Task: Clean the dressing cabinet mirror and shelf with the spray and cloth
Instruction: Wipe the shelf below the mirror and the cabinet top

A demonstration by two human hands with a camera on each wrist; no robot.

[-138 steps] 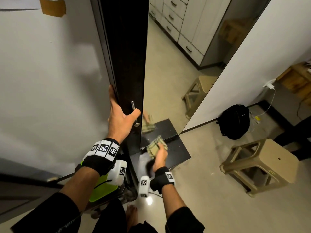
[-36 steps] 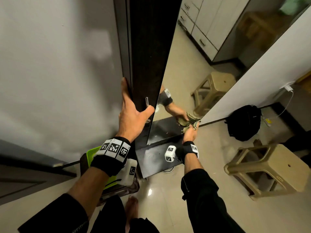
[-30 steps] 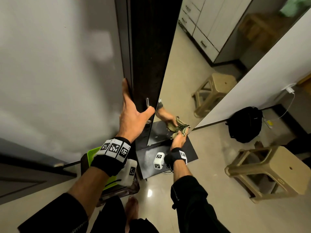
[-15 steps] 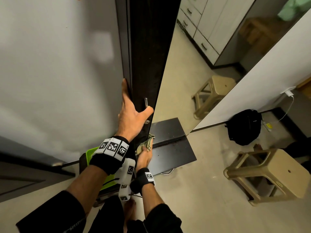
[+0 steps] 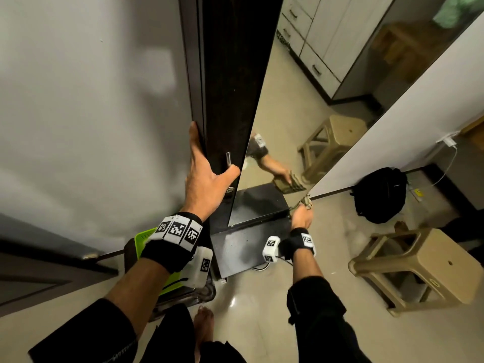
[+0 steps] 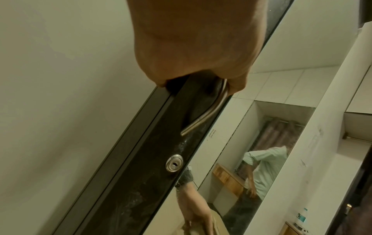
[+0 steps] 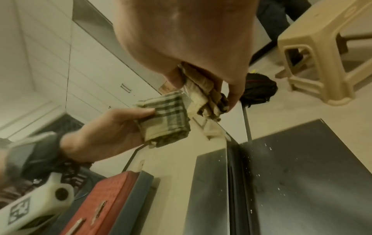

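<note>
Right hand point(image 5: 301, 217) fingers curled around the folded checked cloth point(image 7: 205, 95), pressing it against the mirror point(image 5: 288, 127) at its lower right corner, just above the dark shelf point(image 5: 243, 247). Left hand point(image 5: 207, 179) fingers wrapped round the far edge of the dark cabinet door point(image 5: 230, 74), thumb hooked at the metal handle point(image 6: 205, 114), keyhole point(image 6: 174, 163) just below. Beige stool point(image 5: 419, 265) on the floor, right; black backpack point(image 5: 379, 195) by the wall beyond it.

Home bedroom: mirror point(image 5: 301, 106), wardrobe drawers point(image 5: 309, 56), stool point(image 5: 424, 268).
</note>
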